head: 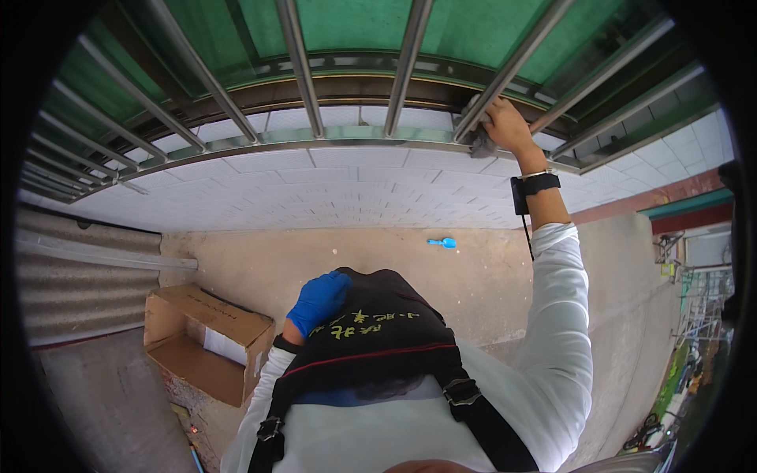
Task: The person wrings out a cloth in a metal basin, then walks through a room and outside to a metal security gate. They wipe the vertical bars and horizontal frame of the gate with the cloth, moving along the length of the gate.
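Note:
My right hand [507,126] is bare and grips a crumpled grey cloth [484,146] against a vertical bar of the metal window grille [408,68]. The cloth wraps round the foot of that bar and hangs over the bottom rail [355,133]. Behind the bars runs the dark window frame [248,94] with green panes [355,26]. In a blue glove, my left hand [319,301] rests with curled fingers on the front of my black apron [384,313]; whether it holds the fabric, I cannot tell. A black strapped device [523,192] sits on my right wrist.
White wall tiles [355,183] lie below the grille. A blue toy shovel [442,243] is on the concrete floor [491,284]. At the left stand an open cardboard box [207,337] and a corrugated sheet [89,278]. Parked vehicles [650,428] show far right.

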The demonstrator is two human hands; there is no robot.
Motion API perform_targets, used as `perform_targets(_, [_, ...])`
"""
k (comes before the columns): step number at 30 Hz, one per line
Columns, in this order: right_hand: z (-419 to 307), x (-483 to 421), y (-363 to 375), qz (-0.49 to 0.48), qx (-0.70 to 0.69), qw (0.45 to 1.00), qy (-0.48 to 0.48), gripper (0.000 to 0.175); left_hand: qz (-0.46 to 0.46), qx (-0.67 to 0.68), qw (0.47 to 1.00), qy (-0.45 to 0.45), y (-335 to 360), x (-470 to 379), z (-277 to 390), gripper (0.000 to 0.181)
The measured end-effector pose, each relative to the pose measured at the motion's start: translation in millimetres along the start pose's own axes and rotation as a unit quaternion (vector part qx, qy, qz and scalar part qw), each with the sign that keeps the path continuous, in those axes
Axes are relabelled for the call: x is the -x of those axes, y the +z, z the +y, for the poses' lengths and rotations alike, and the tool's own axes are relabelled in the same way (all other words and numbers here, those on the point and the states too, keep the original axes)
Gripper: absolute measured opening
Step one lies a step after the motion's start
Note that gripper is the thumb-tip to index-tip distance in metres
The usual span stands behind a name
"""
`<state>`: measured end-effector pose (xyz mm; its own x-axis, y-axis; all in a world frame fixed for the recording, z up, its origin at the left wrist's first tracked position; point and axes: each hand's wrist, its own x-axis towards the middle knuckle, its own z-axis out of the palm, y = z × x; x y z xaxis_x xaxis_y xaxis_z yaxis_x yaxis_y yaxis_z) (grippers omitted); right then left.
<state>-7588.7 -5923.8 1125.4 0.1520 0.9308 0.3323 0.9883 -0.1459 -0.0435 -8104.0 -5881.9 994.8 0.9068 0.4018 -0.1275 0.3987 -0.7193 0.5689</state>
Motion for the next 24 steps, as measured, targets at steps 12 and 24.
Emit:
perform_targets(12, [4, -12, 85, -0.084, -0.457, 0.882, 0.076, 0.027, -0.071, 0.035, 0.995, -0.058, -1, 10, -3, 0.016])
perform_targets(24, [-271, 118, 133, -0.247, -0.65, 0.665, 0.272, 0.035, 0.111, 0.357, 0.926, -0.047, -36, -7, -19, 0.051])
